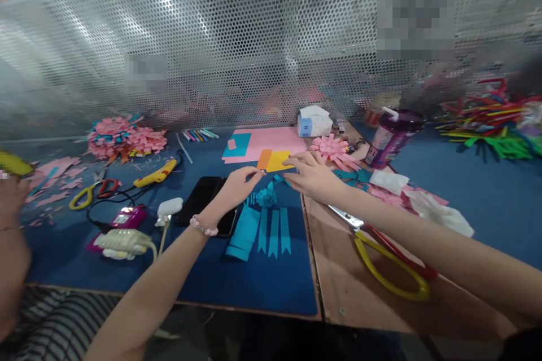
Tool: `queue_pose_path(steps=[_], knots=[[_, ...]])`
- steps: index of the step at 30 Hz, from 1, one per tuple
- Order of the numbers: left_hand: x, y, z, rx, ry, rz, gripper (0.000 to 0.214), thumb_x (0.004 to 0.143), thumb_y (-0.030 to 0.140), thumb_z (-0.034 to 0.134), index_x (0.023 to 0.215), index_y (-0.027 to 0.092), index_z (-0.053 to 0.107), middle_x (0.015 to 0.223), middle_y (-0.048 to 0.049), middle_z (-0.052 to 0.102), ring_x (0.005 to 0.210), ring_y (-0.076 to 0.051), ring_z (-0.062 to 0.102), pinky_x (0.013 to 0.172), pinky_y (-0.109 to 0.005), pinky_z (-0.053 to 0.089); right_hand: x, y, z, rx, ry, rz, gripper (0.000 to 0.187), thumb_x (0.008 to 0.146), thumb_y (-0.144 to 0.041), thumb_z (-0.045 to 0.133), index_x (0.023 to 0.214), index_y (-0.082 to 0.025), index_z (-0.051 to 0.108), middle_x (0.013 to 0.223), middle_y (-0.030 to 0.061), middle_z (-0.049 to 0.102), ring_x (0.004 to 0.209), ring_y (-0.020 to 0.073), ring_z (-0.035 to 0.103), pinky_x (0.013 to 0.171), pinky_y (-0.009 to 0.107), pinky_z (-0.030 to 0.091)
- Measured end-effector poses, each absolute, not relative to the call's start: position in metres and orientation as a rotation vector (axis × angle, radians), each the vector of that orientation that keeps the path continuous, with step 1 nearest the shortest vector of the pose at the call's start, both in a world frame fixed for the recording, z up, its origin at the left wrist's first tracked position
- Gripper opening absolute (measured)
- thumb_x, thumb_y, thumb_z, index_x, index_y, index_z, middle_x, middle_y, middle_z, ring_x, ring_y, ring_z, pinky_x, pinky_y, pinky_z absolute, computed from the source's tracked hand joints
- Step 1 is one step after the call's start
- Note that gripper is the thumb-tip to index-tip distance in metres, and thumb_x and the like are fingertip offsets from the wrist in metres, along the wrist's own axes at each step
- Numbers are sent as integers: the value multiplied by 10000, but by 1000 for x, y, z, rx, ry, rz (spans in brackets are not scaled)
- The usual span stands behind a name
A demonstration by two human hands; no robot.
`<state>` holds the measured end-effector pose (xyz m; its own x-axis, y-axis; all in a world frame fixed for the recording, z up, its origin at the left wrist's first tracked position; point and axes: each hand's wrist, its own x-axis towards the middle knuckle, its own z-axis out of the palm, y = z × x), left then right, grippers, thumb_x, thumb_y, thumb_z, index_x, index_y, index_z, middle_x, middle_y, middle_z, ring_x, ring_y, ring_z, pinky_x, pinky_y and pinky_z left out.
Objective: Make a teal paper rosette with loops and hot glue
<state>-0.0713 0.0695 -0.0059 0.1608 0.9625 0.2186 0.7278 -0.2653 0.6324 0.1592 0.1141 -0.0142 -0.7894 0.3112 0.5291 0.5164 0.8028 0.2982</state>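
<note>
My left hand point(242, 185), a beaded bracelet point(204, 227) at its wrist, has thumb and finger pinched together at the near edge of an orange paper piece point(265, 159). What sits between those fingertips is too small to make out. Facing it, my right hand point(312, 176) has its fingers apart beside a yellow paper sheet point(278, 161). Just below both hands lies a blue paper flower point(266, 196). Nearer me are a blue paper roll or strip point(244, 231) and blue notched ribbon strips point(274, 234). Under my right forearm lie large scissors point(392, 271) with red and yellow handles.
Left of my hands lie a black phone point(199, 203), a yellow glue gun point(156, 174), small scissors point(87, 196) and a purple device point(122, 220). Behind stand a tissue pack point(314, 123) and purple cup point(392, 138). Another person's arm point(12, 248) is at far left.
</note>
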Motion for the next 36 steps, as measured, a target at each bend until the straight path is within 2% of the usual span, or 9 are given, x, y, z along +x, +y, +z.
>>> queue_pose_path(steps=[3, 5, 10, 12, 14, 16, 19, 30, 36], knots=[[-66, 61, 3, 1889, 1385, 768, 405, 916, 470, 387, 987, 183, 664, 976, -66, 699, 796, -176, 654, 618, -257, 481, 161, 102, 1, -457, -2510, -606, 216, 924, -245, 483, 1014, -248, 680, 1229, 62, 597, 1147, 266, 431, 924, 441, 316], [-63, 55, 9, 1766, 1248, 754, 371, 886, 476, 456, 932, 167, 657, 897, -64, 692, 723, -156, 630, 568, -240, 442, 161, 96, 8, -422, -2540, -557, 226, 923, -218, 477, 1029, -256, 672, 1246, 57, 595, 1142, 252, 448, 945, 439, 315], [-58, 49, 15, 1705, 1243, 947, 270, 798, 414, 612, 815, 147, 653, 761, -26, 646, 629, -114, 539, 581, -234, 413, 155, 91, 10, -532, -2426, -323, 236, 909, -241, 507, 1099, -241, 647, 1256, 80, 590, 1127, 259, 484, 937, 441, 347], [-58, 51, 14, 1708, 1294, 1076, 250, 790, 391, 625, 804, 144, 657, 763, -25, 647, 656, -123, 551, 611, -240, 431, 150, 90, 7, -649, -2258, -80, 226, 910, -273, 507, 1046, -169, 655, 1130, 116, 638, 1031, 233, 542, 878, 391, 403], [-59, 52, 12, 1756, 1328, 1167, 237, 790, 380, 631, 799, 145, 668, 789, -32, 665, 719, -143, 584, 675, -254, 458, 142, 89, 5, -792, -2134, 247, 243, 909, -313, 505, 933, -129, 661, 931, 100, 675, 844, 184, 589, 751, 318, 445], [-59, 53, 9, 1821, 1344, 1218, 233, 797, 377, 628, 799, 150, 681, 821, -38, 684, 769, -161, 606, 734, -270, 471, 135, 88, 3, -896, -2089, 532, 278, 894, -361, 519, 840, -129, 664, 785, 55, 672, 682, 145, 571, 624, 271, 425], [-59, 53, 7, 1864, 1375, 1247, 240, 812, 383, 611, 809, 156, 691, 841, -42, 699, 781, -171, 622, 752, -283, 483, 126, 90, 3, -934, -2069, 733, 275, 860, -355, 549, 750, -131, 664, 698, 26, 659, 617, 124, 545, 562, 244, 386], [-63, 61, 6, 2086, 1389, 1028, 220, 840, 328, 553, 905, 165, 686, 913, -51, 710, 831, -180, 643, 767, -281, 483, 117, 103, 6, -898, -2184, 746, 204, 848, -279, 540, 743, -139, 644, 675, 8, 638, 609, 113, 539, 574, 232, 402], [-156, 94, 53, 2269, 1757, 696, 239, 803, 363, 593, 822, 163, 725, 804, -25, 711, 750, -175, 609, 698, -247, 423, 115, 100, 4, -962, -2268, 641, 271, 885, -339, 529, 1023, -146, 660, 928, 79, 700, 771, 171, 632, 677, 274, 464]])
